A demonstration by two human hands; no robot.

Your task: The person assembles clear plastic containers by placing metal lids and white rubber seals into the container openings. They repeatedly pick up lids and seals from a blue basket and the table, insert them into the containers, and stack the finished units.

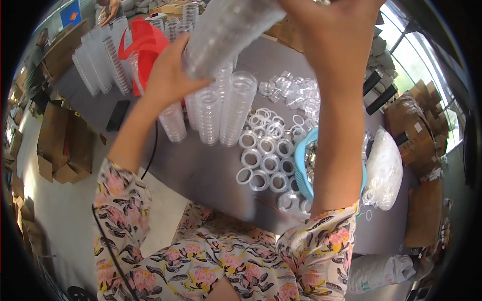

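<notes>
A stack (228, 37) of clear cups is held up over the table (191, 163), tipped, with its far right end cut off at the top of the view. Its low end is clamped by the left hand (173, 75), with the thumb at one side and the fingers bent around the other. The right hand (334, 22) is held by the high end, but its fingertips are not shown, so whether it is closed cannot be told.

The stack is likely light for its size. The cups look thin and slick, so they could be bent or cracked by a hard squeeze, and might slide apart if only one end is held. Both ends are best held softly, with the low end propped by a palm.

Nearer the body (216, 256) than the left grip, tall cup towers (236, 110) are stood close by and could be knocked over. Just left of that grip, a red bag (150, 45) is seen. Nearer the body than the right hand, a blue basket (301, 165) is partly hidden, with rings (270, 156) spread at its left. The most room is found between the left grip and the body, where table top is seen up to its near edge.
</notes>
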